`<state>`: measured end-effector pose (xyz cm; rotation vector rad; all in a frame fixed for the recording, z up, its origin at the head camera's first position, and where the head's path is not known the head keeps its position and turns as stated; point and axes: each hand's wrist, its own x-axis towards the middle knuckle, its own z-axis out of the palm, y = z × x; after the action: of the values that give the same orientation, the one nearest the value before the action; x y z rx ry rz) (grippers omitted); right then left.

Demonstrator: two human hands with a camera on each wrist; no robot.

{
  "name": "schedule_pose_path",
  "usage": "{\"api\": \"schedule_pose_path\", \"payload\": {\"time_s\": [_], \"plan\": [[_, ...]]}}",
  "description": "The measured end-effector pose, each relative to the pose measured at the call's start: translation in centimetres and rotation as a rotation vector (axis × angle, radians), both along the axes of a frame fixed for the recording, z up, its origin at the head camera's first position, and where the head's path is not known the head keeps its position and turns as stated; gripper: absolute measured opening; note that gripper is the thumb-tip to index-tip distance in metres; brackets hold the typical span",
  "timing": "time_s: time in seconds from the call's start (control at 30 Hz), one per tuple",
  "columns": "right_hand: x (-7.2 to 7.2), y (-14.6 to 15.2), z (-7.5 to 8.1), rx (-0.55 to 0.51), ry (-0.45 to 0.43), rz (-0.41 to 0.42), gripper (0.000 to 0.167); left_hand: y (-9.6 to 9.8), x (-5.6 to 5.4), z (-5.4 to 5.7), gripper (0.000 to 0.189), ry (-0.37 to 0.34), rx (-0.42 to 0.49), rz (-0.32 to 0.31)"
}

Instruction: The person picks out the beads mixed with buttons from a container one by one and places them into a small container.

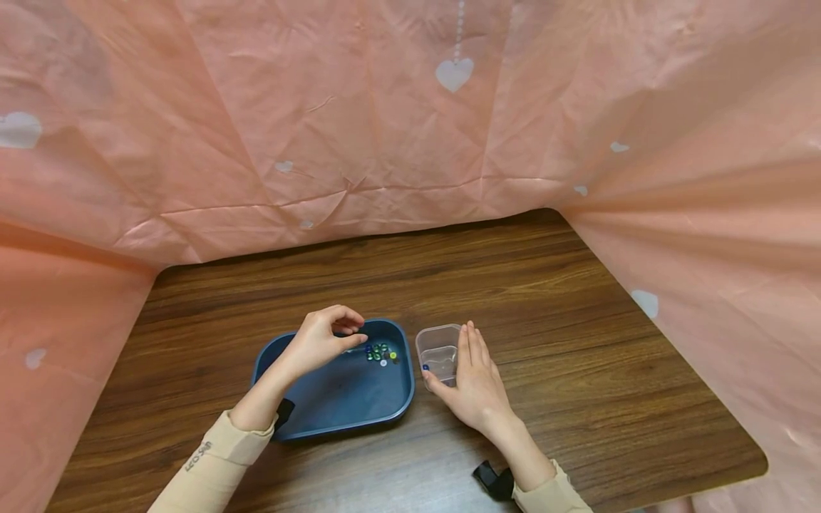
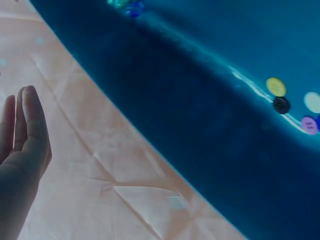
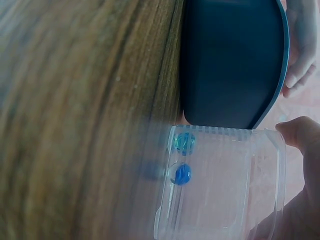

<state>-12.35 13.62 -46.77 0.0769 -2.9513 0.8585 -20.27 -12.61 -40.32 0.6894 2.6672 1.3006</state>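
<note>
2 marbles (image 3: 183,174) sitting in clear tub (image 3: 215,185); L grip (image 1: 325,338) hovering over blue tray (image 1: 340,395), spread; R grip (image 1: 477,386) touching tub, fingers straight, poss. tipping it if pressing unevenly.

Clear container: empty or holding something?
Holding something, mostly unfilled: the right wrist view shows a blue marble and a greenish marble low inside the clear container.

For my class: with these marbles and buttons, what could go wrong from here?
The buttons lie close to the marbles in the blue tray, so the left hand might catch both. One dropped between tray and clear tub could roll across the table. The right hand touches the tub; a jerk might tip it.
</note>
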Motion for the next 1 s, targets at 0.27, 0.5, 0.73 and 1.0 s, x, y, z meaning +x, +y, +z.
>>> {"api": "schedule_pose_path", "payload": {"time_s": [0.27,0.5,0.73,1.0], "plan": [[0.0,-0.1,0.1,0.000,-0.021,0.004,0.101,-1.0,-0.4,-1.3,0.024,0.009,-0.038,-0.080],[0.0,-0.1,0.2,-0.002,-0.015,0.008,0.101,-1.2,-0.5,-1.6,0.023,-0.007,-0.049,-0.090],[0.0,-0.1,0.3,0.003,-0.013,0.006,0.101,-1.1,-0.6,-1.8,0.022,-0.012,-0.054,-0.102],[0.0,-0.2,0.2,0.004,-0.011,0.004,0.101,-1.2,-1.2,-2.7,0.019,-0.016,-0.078,-0.159]]}}
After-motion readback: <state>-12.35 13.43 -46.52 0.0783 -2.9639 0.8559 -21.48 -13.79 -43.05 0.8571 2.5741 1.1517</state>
